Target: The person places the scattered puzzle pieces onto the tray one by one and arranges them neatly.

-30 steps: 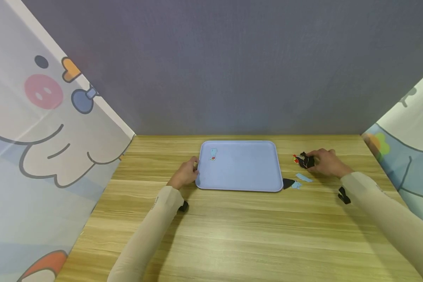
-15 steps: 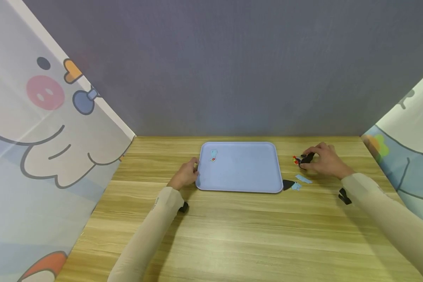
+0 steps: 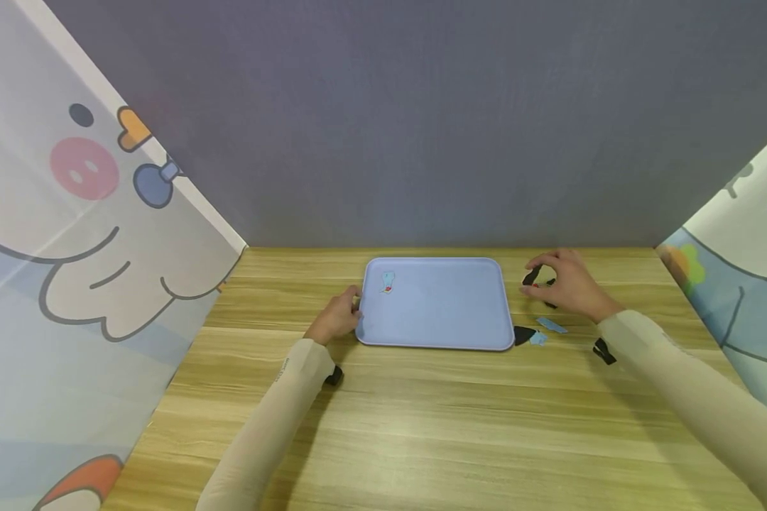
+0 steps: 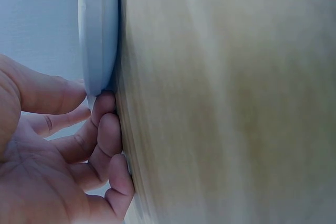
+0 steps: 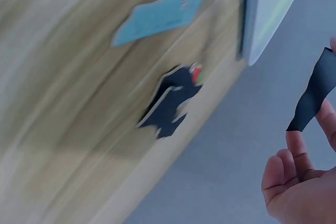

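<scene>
A pale blue rectangular tray (image 3: 436, 305) lies on the wooden table, a small light-blue piece (image 3: 388, 279) with a red spot near its left end. My left hand (image 3: 336, 314) pinches the tray's left rim, thumb above and curled fingertips low against the edge in the left wrist view. To the tray's right, my right hand (image 3: 569, 282) holds a flat black piece (image 5: 315, 90) with wavy edges above the table, between thumb and fingertips. Below it lie overlapping black pieces (image 5: 170, 100) with a bit of red and green, partly hidden by the hand in the head view.
Close to the tray's lower right corner lie a black pointed piece (image 3: 523, 335) and a small light-blue piece (image 3: 538, 338). Just above them is a light-blue strip (image 3: 552, 325). A grey panel (image 3: 447, 128) stands along the table's back edge, with cartoon-printed sheets on both sides.
My right hand has picked a black piece from the small pile and moved it left towards the tray, lifting it off the table. My left hand stays at the tray's rim.
</scene>
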{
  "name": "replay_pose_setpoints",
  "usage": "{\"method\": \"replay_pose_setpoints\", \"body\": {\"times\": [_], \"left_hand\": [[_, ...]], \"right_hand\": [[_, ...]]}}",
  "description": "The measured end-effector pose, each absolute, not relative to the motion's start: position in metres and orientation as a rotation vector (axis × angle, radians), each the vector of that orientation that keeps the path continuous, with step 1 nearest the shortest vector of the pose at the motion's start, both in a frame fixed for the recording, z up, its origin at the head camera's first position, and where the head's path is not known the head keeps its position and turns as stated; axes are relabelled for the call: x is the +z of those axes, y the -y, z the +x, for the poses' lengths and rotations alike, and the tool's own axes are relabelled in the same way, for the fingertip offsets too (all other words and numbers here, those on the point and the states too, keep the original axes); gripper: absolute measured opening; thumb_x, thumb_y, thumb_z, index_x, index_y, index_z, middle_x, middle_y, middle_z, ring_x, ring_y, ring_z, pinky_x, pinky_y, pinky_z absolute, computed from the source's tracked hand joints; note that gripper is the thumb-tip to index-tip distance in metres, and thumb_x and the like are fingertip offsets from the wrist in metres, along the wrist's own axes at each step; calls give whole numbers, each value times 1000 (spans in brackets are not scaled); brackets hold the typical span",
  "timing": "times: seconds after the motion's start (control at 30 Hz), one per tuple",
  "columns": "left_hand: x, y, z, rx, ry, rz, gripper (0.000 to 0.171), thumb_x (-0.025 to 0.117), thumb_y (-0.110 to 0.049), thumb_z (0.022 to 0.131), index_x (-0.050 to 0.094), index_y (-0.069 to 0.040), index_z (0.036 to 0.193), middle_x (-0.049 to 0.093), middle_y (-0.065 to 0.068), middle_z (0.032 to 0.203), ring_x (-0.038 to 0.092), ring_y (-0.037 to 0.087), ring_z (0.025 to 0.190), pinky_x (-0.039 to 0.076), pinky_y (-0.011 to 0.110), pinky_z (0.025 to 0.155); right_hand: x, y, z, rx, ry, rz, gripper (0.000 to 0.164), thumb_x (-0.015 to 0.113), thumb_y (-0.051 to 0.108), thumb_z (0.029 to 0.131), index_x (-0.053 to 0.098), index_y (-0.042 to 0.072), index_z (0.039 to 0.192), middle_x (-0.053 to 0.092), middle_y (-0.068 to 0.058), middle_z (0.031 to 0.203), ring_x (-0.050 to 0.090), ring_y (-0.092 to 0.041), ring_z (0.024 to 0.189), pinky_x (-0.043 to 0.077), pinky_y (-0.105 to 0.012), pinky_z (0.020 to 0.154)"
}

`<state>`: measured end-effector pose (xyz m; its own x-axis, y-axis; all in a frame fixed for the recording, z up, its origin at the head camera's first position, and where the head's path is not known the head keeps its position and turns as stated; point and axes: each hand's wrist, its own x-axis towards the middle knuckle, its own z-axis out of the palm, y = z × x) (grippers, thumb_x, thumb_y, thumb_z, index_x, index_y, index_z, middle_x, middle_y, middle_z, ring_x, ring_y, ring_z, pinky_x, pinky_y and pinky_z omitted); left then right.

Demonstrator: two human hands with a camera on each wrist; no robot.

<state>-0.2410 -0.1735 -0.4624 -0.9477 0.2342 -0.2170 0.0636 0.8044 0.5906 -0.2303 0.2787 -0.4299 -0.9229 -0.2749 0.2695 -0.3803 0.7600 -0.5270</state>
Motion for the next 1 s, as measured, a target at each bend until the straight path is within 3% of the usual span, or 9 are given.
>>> {"method": "replay_pose_setpoints", "body": {"times": [0.2,0.6,1.0], "left_hand": [[-462,173,-241,862,-2718,240,39,54,-3,93,41,-4,130,60,14,98,56,21,77,48,31,66],[-463,173,-241,849,-2728,259,37,54,-2,92,42,-4,128,58,11,89,54,20,71,46,30,61],[-464,173,-243,822,-2751,256,38,55,-3,92,42,-5,128,59,11,89,55,21,73,46,30,63]], "right_hand": [[-430,-262,-236,884,2739,559,39,82,28,74,65,8,103,50,-18,107,36,-34,96,29,-45,74],[-431,-237,-246,910,2653,646,41,85,26,67,67,7,99,53,-15,106,41,-33,100,31,-47,82],[-435,-198,-255,951,2712,767,41,82,28,72,65,10,105,52,-12,113,40,-32,104,34,-51,85]]}}
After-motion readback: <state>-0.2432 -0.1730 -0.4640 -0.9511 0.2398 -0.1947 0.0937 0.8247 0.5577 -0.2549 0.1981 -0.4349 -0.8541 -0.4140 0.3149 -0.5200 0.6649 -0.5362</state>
